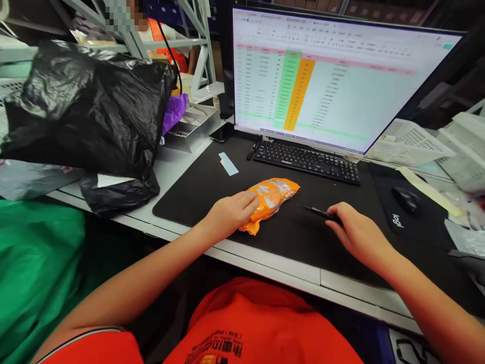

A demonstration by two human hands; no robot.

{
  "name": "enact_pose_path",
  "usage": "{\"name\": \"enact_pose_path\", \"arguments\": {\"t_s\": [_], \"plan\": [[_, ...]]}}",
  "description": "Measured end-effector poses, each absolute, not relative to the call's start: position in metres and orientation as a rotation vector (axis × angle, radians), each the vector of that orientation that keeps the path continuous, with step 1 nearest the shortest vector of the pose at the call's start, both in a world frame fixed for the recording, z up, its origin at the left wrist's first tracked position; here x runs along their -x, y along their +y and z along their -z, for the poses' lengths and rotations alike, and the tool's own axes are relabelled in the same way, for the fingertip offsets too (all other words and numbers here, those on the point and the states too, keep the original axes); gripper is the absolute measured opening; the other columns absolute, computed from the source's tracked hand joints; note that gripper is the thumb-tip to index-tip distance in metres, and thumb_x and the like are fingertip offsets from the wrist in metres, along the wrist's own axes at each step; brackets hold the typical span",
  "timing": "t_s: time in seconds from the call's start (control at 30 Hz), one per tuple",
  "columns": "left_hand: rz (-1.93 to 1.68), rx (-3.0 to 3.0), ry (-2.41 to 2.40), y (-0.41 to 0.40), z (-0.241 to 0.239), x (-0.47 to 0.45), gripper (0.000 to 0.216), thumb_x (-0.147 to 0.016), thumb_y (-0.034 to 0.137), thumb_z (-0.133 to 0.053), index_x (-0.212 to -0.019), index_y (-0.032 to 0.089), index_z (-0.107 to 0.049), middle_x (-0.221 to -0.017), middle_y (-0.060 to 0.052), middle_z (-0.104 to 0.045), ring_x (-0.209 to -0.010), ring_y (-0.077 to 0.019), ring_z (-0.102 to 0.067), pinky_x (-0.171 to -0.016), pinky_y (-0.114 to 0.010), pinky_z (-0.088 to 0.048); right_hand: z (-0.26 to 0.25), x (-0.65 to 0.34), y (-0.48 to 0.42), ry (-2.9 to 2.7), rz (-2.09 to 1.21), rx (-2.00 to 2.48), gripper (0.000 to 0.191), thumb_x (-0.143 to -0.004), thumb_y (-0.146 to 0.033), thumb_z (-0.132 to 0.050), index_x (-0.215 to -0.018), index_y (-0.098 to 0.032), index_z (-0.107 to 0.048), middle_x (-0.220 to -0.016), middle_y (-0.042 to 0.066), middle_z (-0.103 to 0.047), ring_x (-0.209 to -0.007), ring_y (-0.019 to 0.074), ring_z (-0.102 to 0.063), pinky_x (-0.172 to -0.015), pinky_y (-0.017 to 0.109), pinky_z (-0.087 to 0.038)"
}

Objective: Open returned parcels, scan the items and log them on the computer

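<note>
On the black desk mat lies a crumpled orange plastic package with silvery-white print. My left hand grips its left end, the fingers laid over the top and the thumb side against it. To the right, my right hand is closed around a slim black tool with a thin pointed tip, like a small knife; its exact kind is unclear. The tip points left toward the package and is apart from it. A pale blue strip of card lies beyond my left hand.
A monitor with a spreadsheet stands behind a black keyboard. At right are a mouse and white plastic baskets. Large black plastic bags and a metal tray crowd the left. A person is partly visible behind the rack.
</note>
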State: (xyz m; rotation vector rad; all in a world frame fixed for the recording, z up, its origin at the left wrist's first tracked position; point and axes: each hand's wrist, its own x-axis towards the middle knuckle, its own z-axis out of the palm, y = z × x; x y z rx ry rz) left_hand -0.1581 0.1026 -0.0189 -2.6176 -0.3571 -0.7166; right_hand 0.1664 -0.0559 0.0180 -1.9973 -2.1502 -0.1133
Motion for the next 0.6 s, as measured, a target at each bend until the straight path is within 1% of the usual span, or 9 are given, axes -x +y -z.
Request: {"name": "enact_pose_path", "arguments": {"t_s": [0.07, 0.13, 0.17, 0.27, 0.33, 0.47, 0.6], "plan": [[0.640, 2.646, -0.341, 0.109, 0.020, 0.160, 0.023, -0.093, 0.008, -0.053, -0.113, 0.012, -0.063, -0.119, -0.015, -0.072, -0.107, -0.0233, -0.071, -0.081, -0.030, -0.060, -0.013, -0.152, -0.051, -2.236, 0.268, 1.948, 0.022, -0.098, -0.031, -0.049, -0.109, -0.016, -0.061, -0.094, 0.006, -0.071, -0.071, 0.0185, -0.066, -0.059, 0.029, -0.043], [0.621, 2.665, -0.283, 0.116, 0.023, 0.164, 0.024, -0.093, 0.008, -0.052, -0.114, 0.013, -0.063, -0.119, -0.015, -0.072, -0.105, -0.0210, -0.072, -0.080, -0.027, -0.060, -0.008, -0.140, -0.049, -2.348, 0.428, 1.822, 0.021, -0.098, -0.022, -0.050, -0.113, -0.017, -0.062, -0.093, 0.004, -0.073, -0.070, 0.0170, -0.066, -0.060, 0.029, -0.040], [0.641, 2.670, -0.273, 0.119, 0.026, 0.165, 0.023, -0.094, 0.010, -0.052, -0.114, 0.013, -0.063, -0.119, -0.015, -0.073, -0.101, -0.0201, -0.073, -0.077, -0.026, -0.059, -0.006, -0.135, -0.048, -2.403, 0.505, 1.735, 0.025, -0.097, -0.017, -0.049, -0.117, -0.018, -0.062, -0.096, 0.004, -0.073, -0.072, 0.0163, -0.065, -0.062, 0.029, -0.040], [0.808, 2.662, -0.331, 0.122, 0.034, 0.167, 0.022, -0.097, 0.022, -0.054, -0.114, 0.012, -0.064, -0.109, -0.015, -0.075, -0.089, -0.0198, -0.074, -0.070, -0.026, -0.060, -0.001, -0.119, -0.047, -2.470, 0.687, 1.535, 0.047, -0.092, -0.003, -0.046, -0.135, -0.021, -0.057, -0.106, 0.003, -0.072, -0.077, 0.0139, -0.063, -0.069, 0.030, -0.038], [0.923, 2.644, -0.377, 0.120, 0.039, 0.166, 0.025, -0.098, 0.026, -0.053, -0.116, 0.011, -0.063, -0.102, -0.014, -0.075, -0.083, -0.0205, -0.074, -0.068, -0.028, -0.060, -0.001, -0.110, -0.045, -2.456, 0.766, 1.508, 0.051, -0.092, -0.003, -0.046, -0.138, -0.021, -0.056, -0.105, 0.003, -0.071, -0.075, 0.0135, -0.060, -0.068, 0.031, -0.036], [1.047, 2.656, -0.457, 0.115, 0.045, 0.164, 0.028, -0.098, 0.025, -0.051, -0.119, 0.010, -0.062, -0.093, -0.013, -0.075, -0.075, -0.0209, -0.073, -0.064, -0.029, -0.060, -0.005, -0.094, -0.042, -2.444, 0.897, 1.519, 0.046, -0.094, -0.007, -0.047, -0.136, -0.019, -0.059, -0.098, 0.004, -0.070, -0.070, 0.0145, -0.054, -0.064, 0.034, -0.030], [1.100, 2.667, -0.513, 0.112, 0.044, 0.167, 0.025, -0.096, 0.019, -0.050, -0.117, 0.012, -0.062, -0.092, -0.012, -0.075, -0.076, -0.0209, -0.073, -0.067, -0.030, -0.061, -0.006, -0.086, -0.036, -2.461, 0.944, 1.512, 0.045, -0.095, -0.009, -0.047, -0.138, -0.018, -0.057, -0.091, 0.005, -0.068, -0.067, 0.0145, -0.048, -0.061, 0.035, -0.025]]}}
